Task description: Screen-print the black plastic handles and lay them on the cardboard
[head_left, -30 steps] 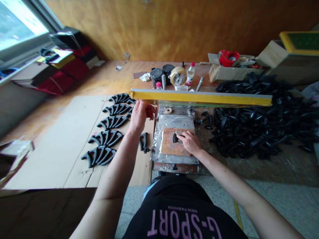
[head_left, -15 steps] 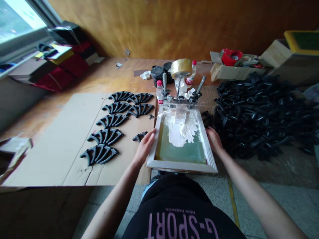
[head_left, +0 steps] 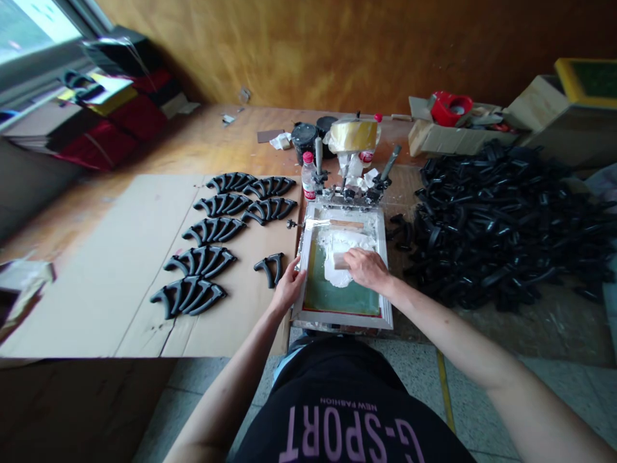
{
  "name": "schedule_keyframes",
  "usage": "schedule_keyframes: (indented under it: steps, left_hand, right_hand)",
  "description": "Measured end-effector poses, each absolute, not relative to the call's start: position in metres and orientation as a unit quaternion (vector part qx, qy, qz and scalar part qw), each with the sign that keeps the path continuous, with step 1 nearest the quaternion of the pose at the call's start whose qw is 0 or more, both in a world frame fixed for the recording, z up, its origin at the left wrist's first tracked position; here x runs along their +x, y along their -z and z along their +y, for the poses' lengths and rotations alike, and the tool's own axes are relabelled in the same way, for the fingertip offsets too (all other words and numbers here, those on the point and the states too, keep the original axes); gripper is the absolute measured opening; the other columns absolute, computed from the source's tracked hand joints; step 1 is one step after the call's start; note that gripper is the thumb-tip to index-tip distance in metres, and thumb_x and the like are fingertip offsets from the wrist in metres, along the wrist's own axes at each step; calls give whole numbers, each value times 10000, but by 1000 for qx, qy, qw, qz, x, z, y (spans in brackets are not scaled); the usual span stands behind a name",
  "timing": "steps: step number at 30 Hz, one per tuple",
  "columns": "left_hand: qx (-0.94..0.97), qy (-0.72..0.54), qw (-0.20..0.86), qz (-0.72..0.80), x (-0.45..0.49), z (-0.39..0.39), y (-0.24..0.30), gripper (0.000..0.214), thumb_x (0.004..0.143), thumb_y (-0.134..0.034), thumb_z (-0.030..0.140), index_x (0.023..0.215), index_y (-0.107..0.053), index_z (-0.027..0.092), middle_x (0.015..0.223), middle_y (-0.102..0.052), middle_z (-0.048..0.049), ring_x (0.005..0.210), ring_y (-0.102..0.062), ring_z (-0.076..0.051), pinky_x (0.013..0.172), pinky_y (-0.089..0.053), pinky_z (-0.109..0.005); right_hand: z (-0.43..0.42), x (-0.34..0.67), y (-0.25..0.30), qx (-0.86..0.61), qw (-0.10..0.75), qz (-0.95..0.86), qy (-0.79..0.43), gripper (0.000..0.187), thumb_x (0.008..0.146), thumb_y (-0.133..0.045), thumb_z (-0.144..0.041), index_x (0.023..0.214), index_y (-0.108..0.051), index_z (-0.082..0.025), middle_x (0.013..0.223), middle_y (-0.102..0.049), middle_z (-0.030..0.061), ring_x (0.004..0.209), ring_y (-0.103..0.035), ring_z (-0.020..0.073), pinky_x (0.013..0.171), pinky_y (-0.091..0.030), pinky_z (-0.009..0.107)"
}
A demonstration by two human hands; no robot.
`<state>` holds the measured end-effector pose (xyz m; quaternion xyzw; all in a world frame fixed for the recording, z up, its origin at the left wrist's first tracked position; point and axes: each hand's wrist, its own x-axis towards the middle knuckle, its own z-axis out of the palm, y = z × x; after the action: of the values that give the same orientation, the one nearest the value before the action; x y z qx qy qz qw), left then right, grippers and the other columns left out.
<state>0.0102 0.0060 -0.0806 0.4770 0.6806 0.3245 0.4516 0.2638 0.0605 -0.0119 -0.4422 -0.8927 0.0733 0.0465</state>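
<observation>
A framed printing screen (head_left: pixel 386 270) lies flat in front of me, green mesh with white ink (head_left: pixel 343 243) spread over its far half. My right hand (head_left: pixel 367 268) is closed on a small squeegee (head_left: pixel 340 260) that rests in the ink. My left hand (head_left: pixel 289 287) grips the screen's left frame edge. One black curved plastic part (head_left: pixel 270 267) lies just left of that hand on the cardboard.
Rows of black curved parts (head_left: pixel 212 230) lie on a cardboard sheet (head_left: pixel 110 283) to the left. A big heap of black parts (head_left: pixel 501 218) fills the right. Bottles, ink pots and a tape roll (head_left: pixel 353 135) stand behind the screen's hinge clamp. Boxes sit at the far right.
The screen, raised a second ago, came down flat over the jig. My right hand left the part on the jig, passed the frame's right edge and now holds the squeegee in the ink.
</observation>
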Motion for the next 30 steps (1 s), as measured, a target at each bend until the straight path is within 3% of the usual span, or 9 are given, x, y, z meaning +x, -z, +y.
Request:
schedule_keyframes:
  steps: [4,8,12,16,18,21,23,27,30]
  left_hand:
    - [474,-331,454,678,12,6,81,631,850,-548,514,1417,-476,247,867,-654,-18,791,-614,-177,721,-466,-279]
    - [478,-327,462,672,13,6,77,635,857,-530,534,1414,-471,235,872,-655,-20,784,-617,-174,707,-462,-278]
    - [466,-328,468,675,14,5,72,649,842,-553,536,1413,-471,239,877,-663,-23,785,-619,-172,698,-467,-273]
    - [452,-336,474,677,15,6,68,646,828,-576,513,1396,-491,218,866,-663,-31,746,-612,-162,648,-461,-257]
    - [445,-345,494,662,15,6,60,666,817,-590,510,1403,-477,215,820,-650,-20,687,-598,-152,593,-447,-243]
    - [428,-368,527,635,13,6,33,726,791,-633,507,1426,-440,213,768,-639,-6,627,-580,-144,539,-429,-228]
    - [425,-389,531,621,12,6,8,690,797,-624,535,1393,-483,216,771,-644,-11,616,-576,-141,522,-424,-222]
    - [424,-463,529,570,17,20,-44,542,867,-466,627,1178,-633,216,821,-661,-32,596,-574,-127,507,-443,-226]
    - [437,-554,496,506,27,49,-77,466,865,-491,606,1086,-631,221,911,-675,-46,690,-630,-139,561,-496,-236]
  right_hand:
    - [47,282,5,-323,40,-938,-121,243,804,-495,-68,901,-676,-198,895,-680,49,837,-595,182,700,-416,267]
    - [58,281,5,-372,85,-916,-127,168,796,-563,-115,850,-683,-219,851,-679,26,839,-602,186,692,-412,264]
    - [44,277,22,-361,131,-918,-98,272,813,-507,-53,965,-695,-178,972,-687,75,925,-606,199,770,-445,281]
    - [41,276,19,-358,134,-914,-136,203,840,-575,-130,978,-698,-215,915,-697,27,845,-633,173,724,-464,257]
    - [59,271,8,-403,166,-890,-137,256,866,-618,-226,1115,-671,-254,998,-707,9,873,-642,173,744,-476,257]
    - [100,269,-14,-466,209,-852,-118,517,872,-640,-320,1373,-508,-316,1166,-680,6,946,-638,192,804,-490,283]
    - [126,285,-26,-512,233,-820,-104,575,884,-617,-362,1430,-445,-309,1136,-688,24,891,-642,200,800,-496,307]
    - [145,346,-23,-624,301,-717,-83,405,955,-439,-368,1292,-579,-191,962,-704,68,805,-637,206,782,-499,340]
    - [124,367,6,-626,246,-732,-109,346,953,-415,-381,1038,-686,-184,893,-691,57,821,-622,211,795,-496,365]
